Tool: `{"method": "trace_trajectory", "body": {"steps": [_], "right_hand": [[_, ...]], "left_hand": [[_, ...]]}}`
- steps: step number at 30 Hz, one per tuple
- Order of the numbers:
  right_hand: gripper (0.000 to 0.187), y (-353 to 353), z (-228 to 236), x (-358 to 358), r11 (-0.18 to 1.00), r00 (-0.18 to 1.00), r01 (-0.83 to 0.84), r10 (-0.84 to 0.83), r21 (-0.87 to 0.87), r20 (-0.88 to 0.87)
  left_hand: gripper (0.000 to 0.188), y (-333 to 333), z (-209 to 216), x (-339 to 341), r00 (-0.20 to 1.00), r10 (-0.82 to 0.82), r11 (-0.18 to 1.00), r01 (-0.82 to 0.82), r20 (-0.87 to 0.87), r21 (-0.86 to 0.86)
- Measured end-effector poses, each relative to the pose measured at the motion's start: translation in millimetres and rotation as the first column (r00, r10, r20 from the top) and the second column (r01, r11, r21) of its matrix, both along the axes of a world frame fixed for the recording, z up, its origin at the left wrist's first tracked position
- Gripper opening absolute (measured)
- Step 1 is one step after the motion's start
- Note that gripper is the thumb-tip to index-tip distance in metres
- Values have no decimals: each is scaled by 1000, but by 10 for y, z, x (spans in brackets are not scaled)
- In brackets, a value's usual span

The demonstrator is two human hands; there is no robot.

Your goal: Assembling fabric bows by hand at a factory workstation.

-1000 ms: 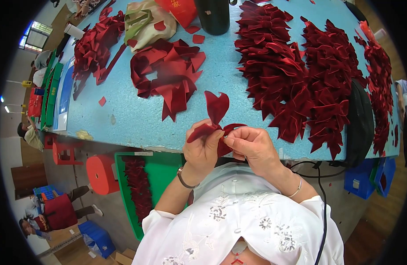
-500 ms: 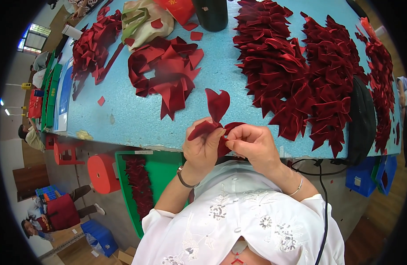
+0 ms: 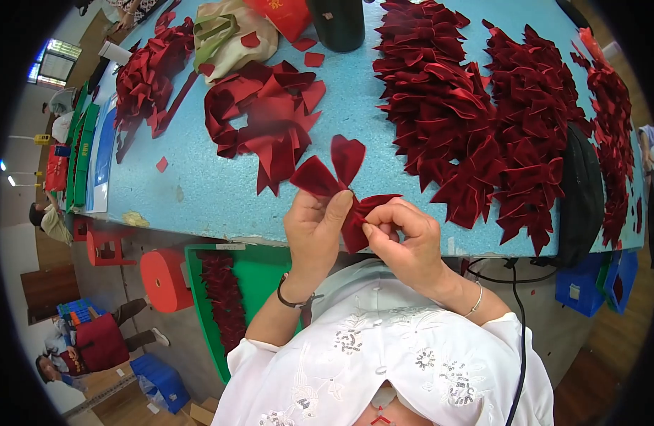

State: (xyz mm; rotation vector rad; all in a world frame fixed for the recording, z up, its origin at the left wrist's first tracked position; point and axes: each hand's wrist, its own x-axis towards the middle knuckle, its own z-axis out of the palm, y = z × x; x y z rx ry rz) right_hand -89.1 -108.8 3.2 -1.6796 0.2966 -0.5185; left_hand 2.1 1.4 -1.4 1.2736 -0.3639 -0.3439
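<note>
Just above the table's near edge, a dark red velvet bow (image 3: 347, 160) is held between both hands, its loops and tails fanned out. My left hand (image 3: 315, 231) pinches it near the centre, thumb on top. The fingers of my right hand (image 3: 406, 238) are closed on the bow's right lower part. Beyond my left hand lies a loose heap of red ribbon strips (image 3: 266, 117). To the right of my hands, finished-looking red bows (image 3: 440, 106) lie overlapped in long rows, with another row (image 3: 529, 128) beside them.
On the blue table (image 3: 192, 192) are a cream cloth bag (image 3: 235, 32), a dark cylinder (image 3: 338, 25) and more ribbon (image 3: 156, 78). A black bag (image 3: 581, 195) hangs at the right edge. Below sit a green crate (image 3: 252, 284) with bows and a red stool (image 3: 166, 280). Other people are at the left.
The bow has turned and spread, with its left loop now showing outside my left hand. My left hand has shifted slightly left and down; my right fingers still grip the bow.
</note>
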Motion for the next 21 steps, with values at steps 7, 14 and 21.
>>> {"method": "trace_trajectory", "body": {"steps": [7, 14, 21], "right_hand": [[5, 49, -9, 2, 992, 999, 30, -26, -121, 35], [5, 46, 11, -60, 998, 1000, -17, 18, 56, -17], [3, 19, -4, -60, 992, 998, -34, 40, 123, -46]], "left_hand": [[17, -8, 40, -54, 993, -7, 965, -25, 122, 262], [16, 9, -163, -92, 936, 56, 962, -143, 347, 232], [15, 76, -238, -5, 808, 42, 959, -197, 587, 203]]}}
